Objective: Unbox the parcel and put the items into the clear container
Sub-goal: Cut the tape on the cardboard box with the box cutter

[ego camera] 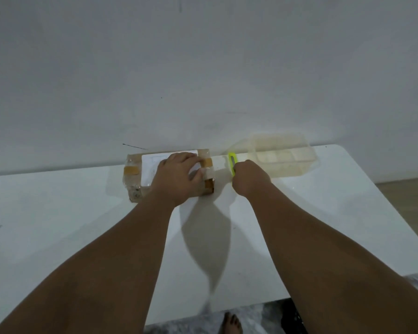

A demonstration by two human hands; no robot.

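Note:
A taped cardboard parcel [135,179] with a white label lies at the far side of the white table [58,213], against the wall. My left hand [179,174] rests flat on top of the parcel, fingers spread over its right end. My right hand [249,177] is closed around a neon-yellow box cutter [232,162], whose tip points away from me, just right of the parcel. The clear container [299,160] stands open at the far right of the table, beyond my right hand; its inside looks bare.
A plain grey wall [203,68] runs directly behind the table. The table's right edge drops off to a wooden floor [405,189]. A bare foot [229,324] shows below the near table edge.

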